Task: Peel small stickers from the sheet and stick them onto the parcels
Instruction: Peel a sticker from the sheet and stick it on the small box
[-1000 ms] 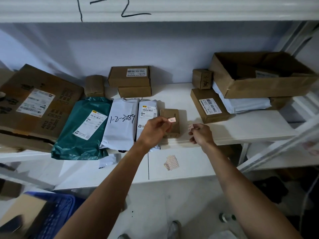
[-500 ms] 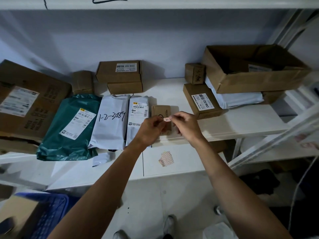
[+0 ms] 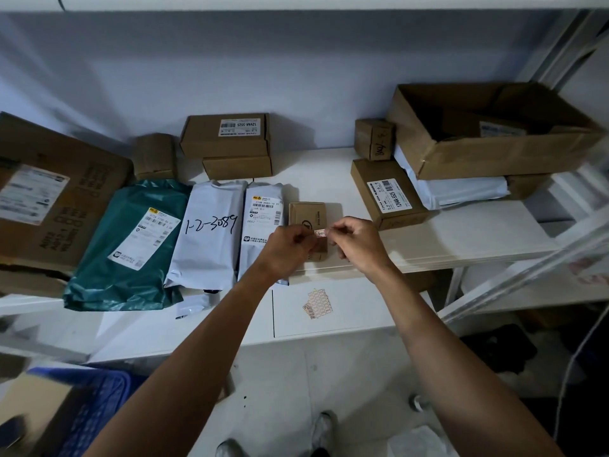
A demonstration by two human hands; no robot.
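A small sticker [image 3: 320, 233] is pinched between my left hand [image 3: 288, 247] and my right hand [image 3: 357, 244], held just over a small brown parcel [image 3: 307, 214] on the white shelf [image 3: 333, 179]. Both hands cover the parcel's near half. The sticker sheet [image 3: 318, 304] lies on the lower shelf board in front of the hands. Left of the small parcel lie a white mailer with a label [image 3: 262, 219], a white mailer marked 1-2-3089 [image 3: 211, 232] and a green mailer [image 3: 131, 242].
Brown boxes [image 3: 227, 136] stand at the back of the shelf. A labelled box [image 3: 389, 192], a small carton [image 3: 375, 138] and a large open carton [image 3: 487, 133] crowd the right. A big carton [image 3: 49, 199] fills the left. A blue crate [image 3: 89, 410] sits on the floor.
My right hand has moved left from beside the small parcel to meet my left hand over it. Both hands now pinch the sticker together. The camera dipped slightly.
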